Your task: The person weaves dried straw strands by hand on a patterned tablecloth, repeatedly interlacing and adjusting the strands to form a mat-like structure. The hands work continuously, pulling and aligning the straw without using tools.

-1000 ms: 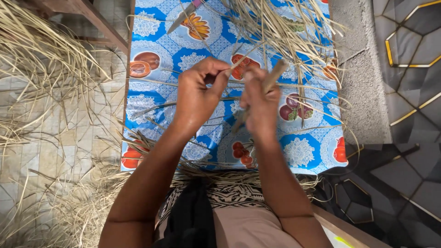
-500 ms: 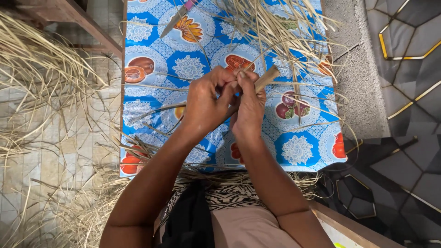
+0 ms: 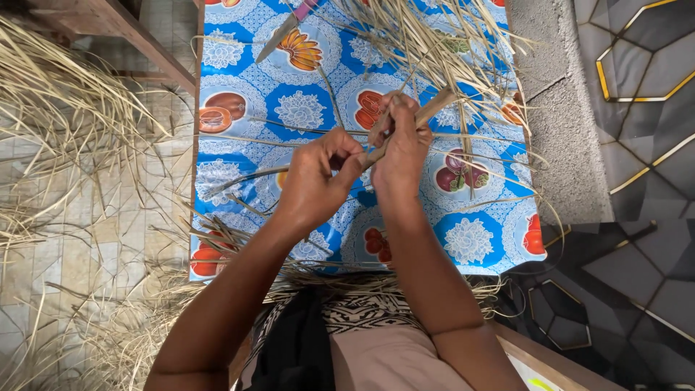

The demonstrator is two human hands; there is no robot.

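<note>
A flat, tan strip of dried leaf (image 3: 405, 127), stiff and pale, slants up to the right above the blue patterned tablecloth (image 3: 478, 246). Compared with half a second back, both hands sit a little lower and nearer the body, and the strip's free end pokes out further past the knuckles. The right hand (image 3: 402, 156) has its fingers curled shut around the strip's upper part; the left hand (image 3: 315, 181) pinches the lower end between thumb and fingertips, so the strip runs between the two fists. A knife (image 3: 286, 29) lies at the cloth's far end, loose straw (image 3: 65, 108) heaped on the floor to the left.
</note>
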